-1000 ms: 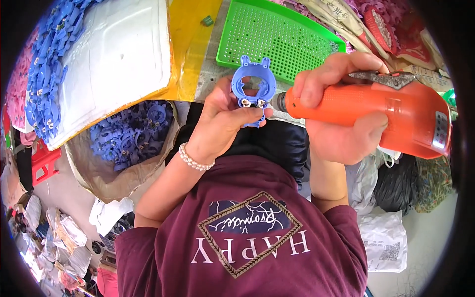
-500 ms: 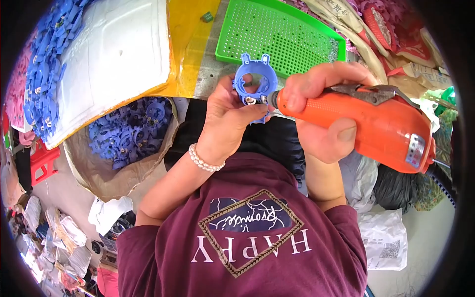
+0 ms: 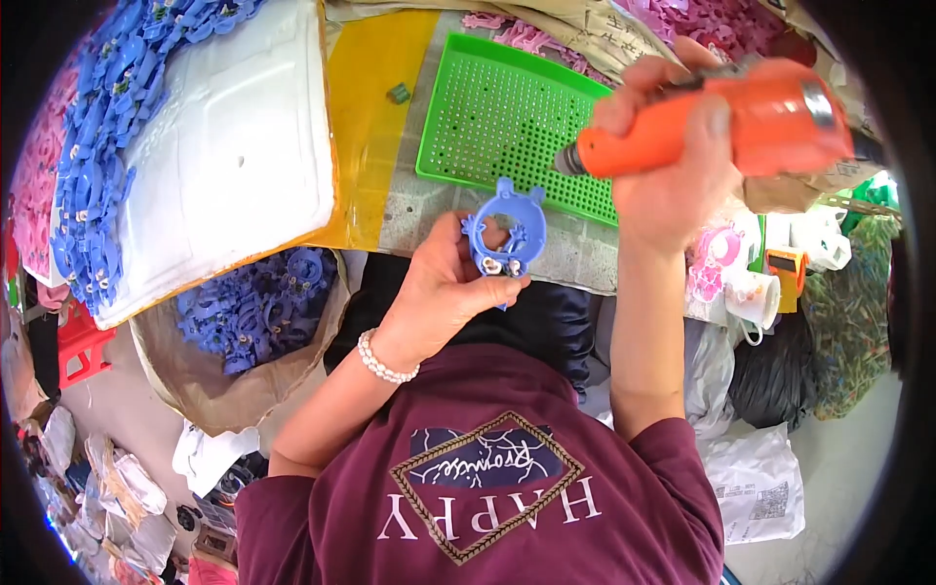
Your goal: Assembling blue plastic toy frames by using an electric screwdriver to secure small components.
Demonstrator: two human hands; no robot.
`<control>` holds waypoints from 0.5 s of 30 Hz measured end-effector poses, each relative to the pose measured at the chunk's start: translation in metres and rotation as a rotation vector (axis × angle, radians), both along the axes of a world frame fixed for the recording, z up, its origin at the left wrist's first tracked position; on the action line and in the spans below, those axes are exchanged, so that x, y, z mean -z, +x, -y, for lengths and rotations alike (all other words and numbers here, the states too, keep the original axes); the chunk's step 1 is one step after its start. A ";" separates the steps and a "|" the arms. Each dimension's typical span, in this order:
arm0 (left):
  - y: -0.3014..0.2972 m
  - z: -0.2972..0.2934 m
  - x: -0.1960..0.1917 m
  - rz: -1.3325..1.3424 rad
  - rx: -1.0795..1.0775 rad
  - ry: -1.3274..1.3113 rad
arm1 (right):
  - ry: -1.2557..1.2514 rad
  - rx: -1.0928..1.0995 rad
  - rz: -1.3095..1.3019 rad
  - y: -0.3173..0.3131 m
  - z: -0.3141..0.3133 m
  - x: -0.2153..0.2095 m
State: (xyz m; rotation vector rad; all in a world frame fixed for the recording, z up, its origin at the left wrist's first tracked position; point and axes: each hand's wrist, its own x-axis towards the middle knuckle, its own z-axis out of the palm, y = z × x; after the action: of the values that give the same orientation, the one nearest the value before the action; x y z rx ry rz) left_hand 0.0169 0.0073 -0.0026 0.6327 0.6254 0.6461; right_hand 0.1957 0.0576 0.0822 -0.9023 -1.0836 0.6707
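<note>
In the head view, a grey, scuffed work surface [image 3: 405,210] was seen, crossed by a glossy yellow strip [image 3: 375,117]. On its left a white, shallow, orange-edged panel [image 3: 239,146] was laid, with blue plastic parts [image 3: 107,136] heaped along its far side. Below it, more blue pieces were held in a creased brown sack [image 3: 195,375]. A bright green, rectangular perforated plastic tray [image 3: 478,112] was set beyond the hands, and pink plastic parts [image 3: 702,19] were piled behind. The pale floor [image 3: 838,478] was strewn at left with bags and clutter; a red plastic stool [image 3: 86,341] was placed there.

White capitals and a diamond-shaped braided emblem were borne upside down on the maroon shirt [image 3: 331,526]. Dark characters were printed on a beige sack [image 3: 575,34], and a square black code was carried by a white plastic mailer [image 3: 756,478].

A smooth blue plastic ring with two ear-like tabs [image 3: 536,232] was pinched upright between thumb and fingers of the left hand [image 3: 448,273], near the tray's front edge; shiny silver pieces were seated along its lower rim. A rounded orange power screwdriver [image 3: 751,127] was gripped firmly by the right hand [image 3: 678,175], its dark nose held apart from the ring. The left wrist was circled by a pearly beaded bracelet [image 3: 378,359].
</note>
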 end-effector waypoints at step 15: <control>0.001 -0.005 -0.004 -0.028 0.054 -0.049 | 0.070 0.104 0.064 -0.001 -0.040 0.031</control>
State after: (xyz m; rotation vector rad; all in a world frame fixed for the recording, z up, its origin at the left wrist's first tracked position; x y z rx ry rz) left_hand 0.0175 0.0125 0.0009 0.6121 0.6464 0.5708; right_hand 0.1951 0.0972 0.0516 -0.9184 -1.1025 0.5183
